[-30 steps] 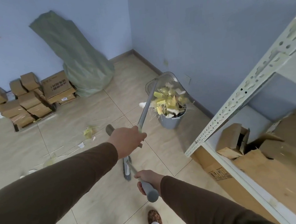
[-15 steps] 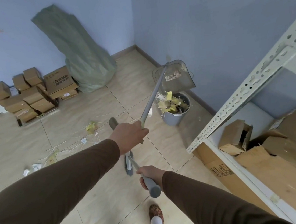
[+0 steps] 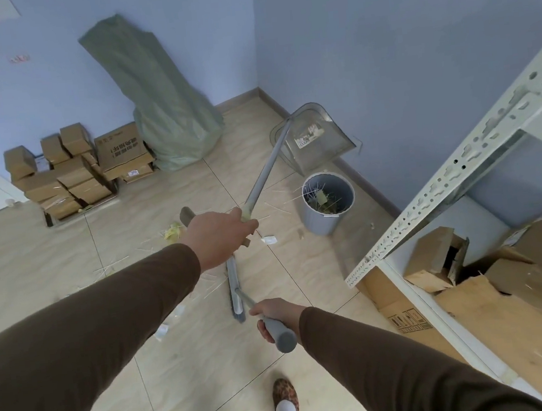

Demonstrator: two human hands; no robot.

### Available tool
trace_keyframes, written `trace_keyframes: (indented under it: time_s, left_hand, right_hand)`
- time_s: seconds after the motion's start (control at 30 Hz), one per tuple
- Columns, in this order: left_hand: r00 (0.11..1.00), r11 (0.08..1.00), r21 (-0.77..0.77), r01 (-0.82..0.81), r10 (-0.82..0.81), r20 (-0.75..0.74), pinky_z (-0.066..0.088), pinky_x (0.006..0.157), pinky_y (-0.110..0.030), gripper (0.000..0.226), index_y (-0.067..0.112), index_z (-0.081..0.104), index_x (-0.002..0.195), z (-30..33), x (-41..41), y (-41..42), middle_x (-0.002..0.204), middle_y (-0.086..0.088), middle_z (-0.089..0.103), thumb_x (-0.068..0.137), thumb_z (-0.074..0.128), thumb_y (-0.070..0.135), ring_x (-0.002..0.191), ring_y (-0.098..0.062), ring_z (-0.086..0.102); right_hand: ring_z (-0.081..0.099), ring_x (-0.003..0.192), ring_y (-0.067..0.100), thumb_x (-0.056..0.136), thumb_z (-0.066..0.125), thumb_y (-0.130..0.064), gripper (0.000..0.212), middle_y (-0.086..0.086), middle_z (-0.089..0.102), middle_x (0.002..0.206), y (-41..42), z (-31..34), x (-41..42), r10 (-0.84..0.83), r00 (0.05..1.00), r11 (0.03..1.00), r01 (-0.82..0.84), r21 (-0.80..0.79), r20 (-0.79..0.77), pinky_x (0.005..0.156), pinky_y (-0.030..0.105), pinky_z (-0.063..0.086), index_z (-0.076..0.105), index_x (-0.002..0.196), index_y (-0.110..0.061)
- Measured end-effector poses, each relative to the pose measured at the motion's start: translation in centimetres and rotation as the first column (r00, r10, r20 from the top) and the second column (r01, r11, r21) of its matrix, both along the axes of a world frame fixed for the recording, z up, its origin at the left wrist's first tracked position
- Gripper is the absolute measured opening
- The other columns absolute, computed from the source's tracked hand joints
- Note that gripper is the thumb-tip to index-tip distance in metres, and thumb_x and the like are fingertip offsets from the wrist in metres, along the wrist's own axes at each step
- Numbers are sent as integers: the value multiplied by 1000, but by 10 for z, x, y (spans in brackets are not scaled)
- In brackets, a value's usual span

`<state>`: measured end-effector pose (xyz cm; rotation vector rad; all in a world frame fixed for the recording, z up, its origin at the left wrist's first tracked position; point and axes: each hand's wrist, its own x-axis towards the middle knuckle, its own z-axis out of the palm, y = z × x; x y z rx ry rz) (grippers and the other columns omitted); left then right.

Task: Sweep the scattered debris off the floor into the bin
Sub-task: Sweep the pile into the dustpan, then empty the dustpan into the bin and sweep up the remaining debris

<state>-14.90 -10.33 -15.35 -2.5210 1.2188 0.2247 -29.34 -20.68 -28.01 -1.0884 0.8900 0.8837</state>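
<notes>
Over by the wall, dustpan (image 3: 318, 140) hangs tipped above bin (image 3: 329, 202), looks emptied; bin holds one load. Broom (image 3: 234, 287) rests on floor. Left hand (image 3: 218, 233) grips dustpan handle, right hand (image 3: 276, 315) grips broom handle. Left to sweep: yellow scrap (image 3: 172, 231), sticks, paper bits (image 3: 269, 240) on tiles, approx. half done.

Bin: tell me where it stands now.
In the head view the bin stands on the floor right of centre, near the wall, just below the raised dustpan.

Storeroom corner, cardboard boxes (image 3: 72, 172) piling against the blue wall, green sack (image 3: 165, 106) leaning beside them, metal shelving (image 3: 459, 165) holding torn cartons (image 3: 511, 280).
</notes>
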Motion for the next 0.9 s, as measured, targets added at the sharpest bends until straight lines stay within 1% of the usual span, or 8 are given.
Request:
trace_keyframes:
  time_s: [0.2, 0.27, 0.33, 0.4, 0.47, 0.57, 0.73, 0.9]
  left_hand:
    - [979, 973, -114, -201, 194, -64, 31, 47, -27, 37, 33, 44, 123, 7, 14, 27, 91, 5, 47, 93, 51, 13, 58, -9, 44]
    - [956, 940, -180, -290, 276, -100, 44, 54, -33, 36, 36, 47, 119, 9, 26, 42, 87, 7, 50, 91, 49, 13, 63, -12, 50]
    - [920, 891, -237, -387, 359, -156, 54, 67, -40, 36, 36, 51, 115, 11, 41, 57, 87, 7, 56, 89, 49, 12, 70, -16, 56]
    - [873, 825, -290, -485, 437, -218, 54, 74, -39, 38, 34, 55, 115, 16, 58, 72, 92, 2, 65, 86, 51, 9, 77, -20, 60]
    - [822, 749, -339, -569, 504, -266, 50, 74, -35, 40, 30, 57, 117, 20, 77, 89, 99, -4, 68, 85, 52, 7, 81, -23, 59]
    - [737, 629, -385, -675, 600, -312, 46, 74, -31, 40, 23, 60, 121, 23, 107, 118, 101, -5, 61, 85, 55, 5, 84, -26, 56]
    - [595, 444, -408, -798, 685, -420, 47, 82, -34, 38, 20, 64, 121, 8, 170, 177, 108, -9, 60, 86, 57, 7, 93, -28, 56]
    - [442, 250, -379, -891, 669, -598, 45, 58, -29, 30, 13, 64, 118, -16, 253, 227, 97, -16, 64, 89, 60, 5, 70, -24, 54]
  right_hand:
    - [46, 36, 6, 94, 54, -19, 14, 0, 46, 56, -20, 26, 11, -60, 998, 990, 64, 128, -32, 33, 16, 40, 46, 86, -11]
    - [45, 37, 6, 94, 53, -22, 19, -1, 46, 56, -32, 28, 17, -67, 995, 986, 77, 148, -75, 32, 15, 38, 44, 81, -11]
    - [43, 37, 6, 96, 52, -20, 18, -1, 46, 58, -39, 33, 20, 63, 996, 995, -58, 77, -60, 33, 16, 38, 45, 83, -10]
    - [43, 38, 8, 96, 48, -10, 3, 2, 48, 62, -38, 37, 21, 297, 954, 951, -294, -101, 23, 36, 17, 39, 47, 96, -7]
    - [43, 41, 9, 94, 44, -3, 13, 6, 49, 66, -40, 40, 26, 417, 906, 885, -388, -257, 69, 38, 17, 39, 45, 106, -8]
    - [43, 42, 10, 92, 44, -4, 17, 5, 50, 66, -48, 49, 42, 466, 883, 857, -434, -277, 60, 40, 19, 39, 46, 109, -8]
    - [44, 47, 9, 92, 46, -6, 34, 5, 51, 73, -49, 61, 83, 638, 767, 720, -561, -409, 70, 39, 16, 39, 43, 126, -12]
    - [45, 45, 10, 90, 50, -11, 33, 6, 52, 72, -43, 61, 154, 735, 677, 601, -666, -441, -22, 43, 21, 41, 45, 122, -19]
